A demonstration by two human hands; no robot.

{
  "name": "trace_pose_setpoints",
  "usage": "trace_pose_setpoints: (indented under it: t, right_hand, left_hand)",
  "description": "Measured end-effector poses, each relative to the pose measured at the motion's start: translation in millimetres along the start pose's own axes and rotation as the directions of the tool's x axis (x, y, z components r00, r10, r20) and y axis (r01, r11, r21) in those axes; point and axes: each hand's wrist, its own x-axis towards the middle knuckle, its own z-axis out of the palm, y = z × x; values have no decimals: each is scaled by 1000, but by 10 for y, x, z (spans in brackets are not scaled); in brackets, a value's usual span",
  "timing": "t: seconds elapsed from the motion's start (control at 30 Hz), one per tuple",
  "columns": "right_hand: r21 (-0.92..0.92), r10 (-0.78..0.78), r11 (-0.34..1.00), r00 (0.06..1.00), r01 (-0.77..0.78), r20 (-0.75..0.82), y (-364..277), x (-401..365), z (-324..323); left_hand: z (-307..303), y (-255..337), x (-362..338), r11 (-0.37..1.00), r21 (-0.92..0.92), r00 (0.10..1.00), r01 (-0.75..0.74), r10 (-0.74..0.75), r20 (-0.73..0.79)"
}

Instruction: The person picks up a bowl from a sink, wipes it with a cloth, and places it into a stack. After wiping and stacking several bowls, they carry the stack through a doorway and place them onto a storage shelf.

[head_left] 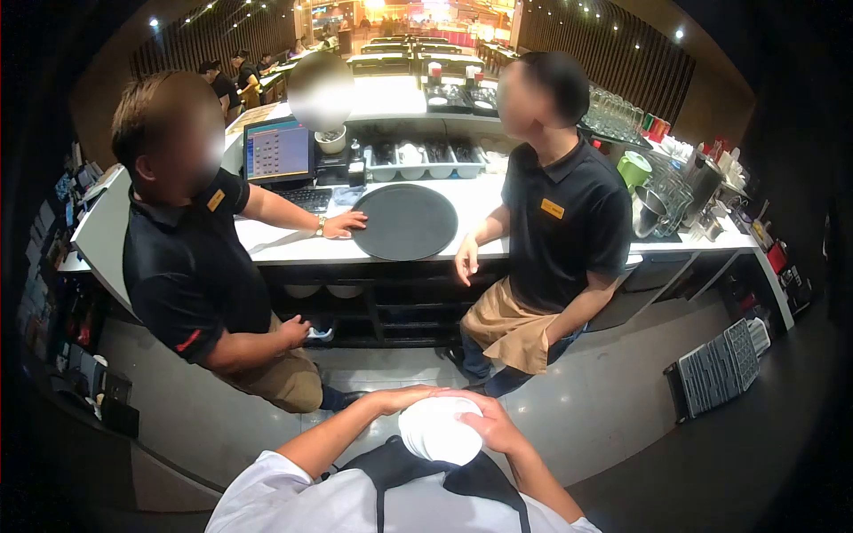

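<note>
Several white round dishes (pixel 437 433), stacked and slightly fanned, are held close against my dark apron at the bottom centre. My right hand (pixel 494 425) grips them from the right, its thumb lying on the top one. My left hand (pixel 407 399) curves along their upper left edge, with its fingers partly hidden behind them. Beyond, a round black tray (pixel 405 222) lies on the white counter, and the hand of the person on the left touches its left edge.
Two people in black shirts stand on either side, before the counter (pixel 484 246). A monitor (pixel 277 151), a cutlery holder (pixel 426 168) and glass jugs (pixel 673 201) stand on it. A grey folded crate (pixel 716 370) is on the floor at right.
</note>
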Motion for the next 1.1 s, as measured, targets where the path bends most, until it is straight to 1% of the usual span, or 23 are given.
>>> trace_pose_setpoints:
  t: [0.1, 0.2, 0.3, 0.33, 0.4, 0.53, 0.63, 0.67, 0.73, 0.77, 0.83, 0.93, 1.03, 1.07, 1.1]
  right_hand:
    - [120, 42, 992, 999, -40, -15, -6, 19, -38]
    - [203, 69, 977, 997, -58, -44, 68, 46, -75]
    - [273, 98, 959, 991, -71, -87, 253, 67, -69]
    - [299, 115, 951, 988, -79, -105, 289, 60, -43]
    - [221, 145, 968, 985, -121, -93, 267, 62, 7]
    - [20, 205, 979, 977, -204, -56, 180, 215, 12]
    - [20, 198, 980, 979, -199, 42, 228, 374, -37]
    - [55, 206, 976, 977, -209, 58, 376, 412, -61]
    - [104, 273, 954, 958, -282, 88, 409, 473, -23]
    - [128, 307, 939, 946, -319, 105, 412, 496, 5]
    - [147, 315, 933, 943, -329, 110, 421, 531, 67]
    - [141, 321, 932, 942, -333, 103, 396, 585, 139]
    - [125, 318, 937, 945, -326, 79, 378, 600, 198]
    - [120, 314, 939, 946, -321, 75, 399, 597, 208]
    - [162, 296, 939, 953, -302, 65, 460, 569, 216]
  left_hand:
    - [-50, -5, -150, 997, -6, 995, -82, 82, -63]
    - [-177, -147, -240, 989, 42, 988, -138, 141, -60]
    - [-254, -172, -357, 983, 133, 987, -127, 139, -85]
    - [-265, -163, -392, 987, 123, 989, -105, 117, -93]
    - [-280, -132, -442, 993, 100, 993, -57, 67, -95]
    - [-359, -164, -482, 985, 161, 987, -61, 83, -135]
    - [-392, -105, -554, 969, 245, 983, -23, 66, -169]
    - [-411, -131, -573, 963, 268, 978, -8, 63, -200]
    - [-439, -188, -625, 951, 308, 964, 24, 60, -261]
    - [-460, -195, -649, 951, 304, 965, 58, 24, -260]
    - [-506, -161, -710, 946, 297, 964, 126, -46, -262]
    - [-571, -211, -769, 955, 275, 963, 108, -32, -267]
    - [-685, -326, -763, 966, 227, 968, 124, -67, -241]
    - [-706, -359, -789, 973, 204, 970, 104, -54, -236]
    - [-686, -336, -818, 980, 181, 971, 84, -40, -234]
